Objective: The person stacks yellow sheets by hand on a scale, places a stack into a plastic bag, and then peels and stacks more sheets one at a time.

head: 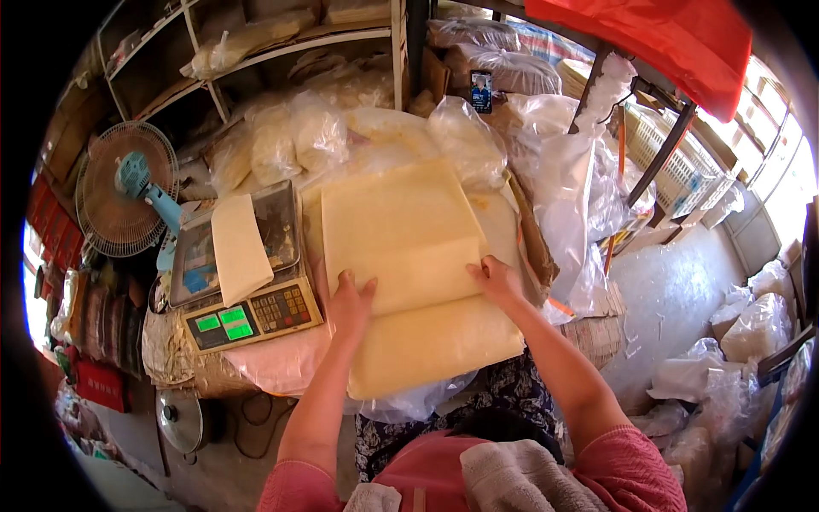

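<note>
A stack of thin, pale-yellow sheets (397,211), possibly tofu skin, lies on the table before me. Its near part hangs over the table's front edge towards my lap. Across the middle, the top sheet is doubled over in a fold (425,275). My left hand (350,306) holds the left end of this fold, thumb and fingers pointing away from me. At the right end, my right hand (498,280) pinches the fold with curled fingers. To the left, a folded pale sheet (240,246) rests on the pan of a digital scale (253,313), whose green displays are lit.
A standing fan (128,189) is left of the scale. Filled plastic bags (320,131) line the table's back, below shelves (301,43). A phone (481,91) stands among bags at the back. A lidded pot (180,419) sits low left; wrapped bundles (758,313) lie on the right floor.
</note>
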Demonstrator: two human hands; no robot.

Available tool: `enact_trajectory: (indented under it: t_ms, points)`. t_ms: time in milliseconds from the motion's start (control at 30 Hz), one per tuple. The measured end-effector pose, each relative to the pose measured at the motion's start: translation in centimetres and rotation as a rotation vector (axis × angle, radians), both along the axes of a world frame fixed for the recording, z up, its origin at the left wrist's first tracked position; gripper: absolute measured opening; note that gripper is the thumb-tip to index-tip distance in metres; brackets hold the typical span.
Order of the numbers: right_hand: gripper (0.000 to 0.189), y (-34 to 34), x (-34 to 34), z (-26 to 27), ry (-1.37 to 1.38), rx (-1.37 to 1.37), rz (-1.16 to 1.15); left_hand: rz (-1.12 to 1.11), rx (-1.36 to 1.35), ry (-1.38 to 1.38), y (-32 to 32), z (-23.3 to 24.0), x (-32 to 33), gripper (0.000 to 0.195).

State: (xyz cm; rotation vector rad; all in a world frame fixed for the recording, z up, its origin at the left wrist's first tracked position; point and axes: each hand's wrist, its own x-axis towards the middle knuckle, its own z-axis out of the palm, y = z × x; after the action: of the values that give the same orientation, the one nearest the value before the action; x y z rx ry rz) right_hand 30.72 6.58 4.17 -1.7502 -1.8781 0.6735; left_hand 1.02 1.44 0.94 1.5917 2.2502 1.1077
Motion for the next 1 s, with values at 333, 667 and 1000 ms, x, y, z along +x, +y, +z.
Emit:
enact_trajectory:
  t_ms: [333,667,1000]
  points:
    - [0.053,0.7,-2.1,0.3,-0.294,0.343,0.102,-0.317,-0.088,0.380,1.5,-0.2,2.4,0.066]
    - [0.058,0.9,-2.3,-1.4,-0.468,0.411,0.440,-0.304,-0.076,0.383,1.6,-0.8,2.6,0.066]
    - [0.056,1.2,-2.5,-2.1,-0.480,0.392,0.433,-0.275,0.000,0.404,1.6,-0.8,2.9,0.062]
